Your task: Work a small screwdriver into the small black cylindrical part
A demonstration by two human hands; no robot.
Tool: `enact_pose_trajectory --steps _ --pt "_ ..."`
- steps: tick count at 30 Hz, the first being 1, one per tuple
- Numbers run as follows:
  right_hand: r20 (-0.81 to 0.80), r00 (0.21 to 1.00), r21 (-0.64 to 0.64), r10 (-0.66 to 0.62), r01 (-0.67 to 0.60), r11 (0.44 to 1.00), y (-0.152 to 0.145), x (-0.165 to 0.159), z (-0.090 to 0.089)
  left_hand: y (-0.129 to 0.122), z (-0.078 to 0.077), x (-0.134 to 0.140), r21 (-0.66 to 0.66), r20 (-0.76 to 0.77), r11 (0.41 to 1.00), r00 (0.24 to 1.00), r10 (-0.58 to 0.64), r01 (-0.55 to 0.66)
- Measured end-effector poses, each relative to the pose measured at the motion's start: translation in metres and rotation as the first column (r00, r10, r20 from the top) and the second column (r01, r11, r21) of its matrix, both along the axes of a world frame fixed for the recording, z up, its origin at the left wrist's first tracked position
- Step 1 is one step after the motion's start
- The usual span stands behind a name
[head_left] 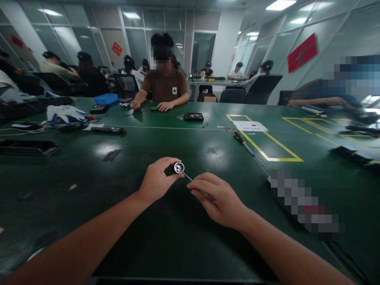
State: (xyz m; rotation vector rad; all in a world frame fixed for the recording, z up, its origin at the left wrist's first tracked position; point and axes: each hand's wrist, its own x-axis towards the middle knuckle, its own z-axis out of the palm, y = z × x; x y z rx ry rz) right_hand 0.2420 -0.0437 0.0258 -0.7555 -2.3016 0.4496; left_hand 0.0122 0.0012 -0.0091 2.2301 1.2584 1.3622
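1. Currently, the round part (178, 168) is above the counter (175, 251), toward its near edge, clamped by the left hand (157, 181).
2. The right hand (219, 198) pinches a thin tool (188, 176), tip at the part.
3. Work seems underway; what remains is unclear.

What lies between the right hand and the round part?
In the head view, a tool's thin metal shaft runs from the right hand toward the round part.

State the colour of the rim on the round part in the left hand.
The rim is pale silvery white, seen best in the head view.
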Motion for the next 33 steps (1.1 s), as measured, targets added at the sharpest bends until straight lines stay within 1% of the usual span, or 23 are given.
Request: enact_pose_trajectory --steps 2,5,9,12,17,22,24,26,30,32,33 --pt "-0.002 1.0 -0.022 -0.022 0.022 1.0 0.0009 0.0001 -0.001 -0.0002 0.0 0.0004 -0.01 0.0 1.0 1.0 -0.001 0.001" --pt "-0.027 0.997 -0.046 -0.079 0.078 0.996 0.0014 0.0012 -0.0011 0.0004 -0.0008 0.0006 0.01 -0.034 1.0 0.999 -0.01 0.01" --pt "-0.081 0.988 -0.032 -0.133 0.13 0.991 -0.0004 0.0041 0.0012 0.0018 -0.0017 -0.0005 0.018 -0.052 1.0 0.999 0.002 -0.001" --pt "-0.095 0.985 -0.025 -0.146 0.145 0.989 -0.0019 0.0051 0.0034 0.0017 -0.0013 -0.0013 0.018 -0.058 1.0 0.998 0.013 -0.012" --pt "-0.049 0.989 -0.041 -0.142 0.14 0.989 -0.0012 0.0025 0.0042 0.0006 -0.0002 -0.0012 0.051 -0.085 0.999 0.996 -0.013 0.017" --pt "0.014 0.99 -0.098 -0.139 0.14 0.985 -0.0005 0.0009 0.0032 0.0017 -0.0027 -0.0009 0.123 -0.196 0.988 0.978 -0.071 0.096" --pt "-0.006 0.989 -0.143 -0.147 0.145 0.979 -0.0001 0.001 0.0022 0.0021 -0.004 -0.001 0.122 -0.21 0.987 0.975 -0.077 0.104" --pt "-0.061 0.984 -0.232 -0.166 0.148 0.961 0.0011 0.0013 0.0002 0.0024 -0.0047 -0.0011 0.101 -0.194 0.989 0.977 -0.087 0.108" --pt "-0.25 0.941 -0.452 -0.226 0.093 0.887 0.0053 0.0015 -0.0047 0.0018 -0.0032 -0.0008 0.06 -0.147 0.994 0.986 -0.079 0.089" --pt "-0.284 0.928 -0.484 -0.243 0.08 0.871 0.0059 0.0013 -0.0055 0.0011 -0.0019 -0.0004 0.07 -0.157 0.994 0.985 -0.07 0.081" --pt "-0.265 0.935 -0.469 -0.235 0.088 0.879 0.0054 0.0011 -0.0051 0.0008 -0.0015 -0.0003 0.081 -0.165 0.993 0.984 -0.069 0.083"
